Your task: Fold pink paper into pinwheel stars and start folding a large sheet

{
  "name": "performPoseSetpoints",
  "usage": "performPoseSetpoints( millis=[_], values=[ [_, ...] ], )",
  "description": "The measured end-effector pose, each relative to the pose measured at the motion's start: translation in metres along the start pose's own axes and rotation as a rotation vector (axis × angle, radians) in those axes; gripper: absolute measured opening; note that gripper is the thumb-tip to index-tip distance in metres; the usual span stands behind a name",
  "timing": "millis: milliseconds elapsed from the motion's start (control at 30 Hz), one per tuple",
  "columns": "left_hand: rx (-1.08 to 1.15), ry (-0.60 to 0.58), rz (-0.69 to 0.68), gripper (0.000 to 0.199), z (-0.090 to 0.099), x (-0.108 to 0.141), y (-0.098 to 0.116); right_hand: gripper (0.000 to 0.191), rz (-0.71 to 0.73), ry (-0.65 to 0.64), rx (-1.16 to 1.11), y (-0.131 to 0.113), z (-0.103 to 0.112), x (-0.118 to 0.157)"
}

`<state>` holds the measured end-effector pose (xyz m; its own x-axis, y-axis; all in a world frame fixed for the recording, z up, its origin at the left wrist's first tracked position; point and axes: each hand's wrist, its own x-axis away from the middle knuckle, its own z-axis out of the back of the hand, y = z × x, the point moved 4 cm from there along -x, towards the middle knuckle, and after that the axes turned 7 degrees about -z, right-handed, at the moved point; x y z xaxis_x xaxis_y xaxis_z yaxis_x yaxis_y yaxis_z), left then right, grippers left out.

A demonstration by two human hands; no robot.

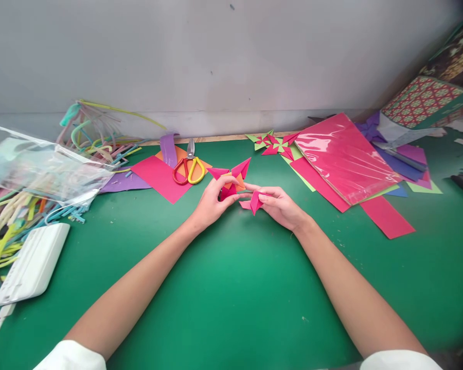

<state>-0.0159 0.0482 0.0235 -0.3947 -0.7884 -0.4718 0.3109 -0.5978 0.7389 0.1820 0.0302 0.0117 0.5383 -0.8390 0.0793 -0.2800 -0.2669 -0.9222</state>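
Observation:
Near the middle of the green table, my left hand pinches a folded pink and orange paper star, its points sticking up and outward. Just to the right, my right hand grips a smaller folded pink paper piece between thumb and fingers. The two hands are close together, and the small piece sits just below and right of the star. Some fingertips are hidden behind the paper.
Red and yellow-handled scissors lie over pink paper. Green and pink paper stars are at the back. Wrapped red paper is at the right. Colourful strips, a clear bag and a white device occupy the left.

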Motion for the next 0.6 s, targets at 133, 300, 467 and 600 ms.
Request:
performPoseSetpoints(
  millis=[133,300,467,600],
  values=[
    [-0.065,-0.001,0.026,0.028,-0.0002,0.0025,-0.0053,0.019,-0.006,0.006,-0.015,0.0013,0.0012,-0.0004],
    [-0.101,0.016,0.039,0.027,-0.0006,0.0043,-0.005,0.022,-0.022,0.013,-0.013,0.0005,0.0005,0.0002],
    [-0.076,0.049,0.026,0.025,-0.0008,0.0045,-0.0037,0.024,-0.018,0.013,-0.005,0.0,-0.0005,-0.0001],
    [-0.017,0.043,0.014,0.029,-0.0015,0.0051,-0.007,0.029,-0.036,0.024,-0.027,0.0026,0.0016,-0.0002]
  ],
)
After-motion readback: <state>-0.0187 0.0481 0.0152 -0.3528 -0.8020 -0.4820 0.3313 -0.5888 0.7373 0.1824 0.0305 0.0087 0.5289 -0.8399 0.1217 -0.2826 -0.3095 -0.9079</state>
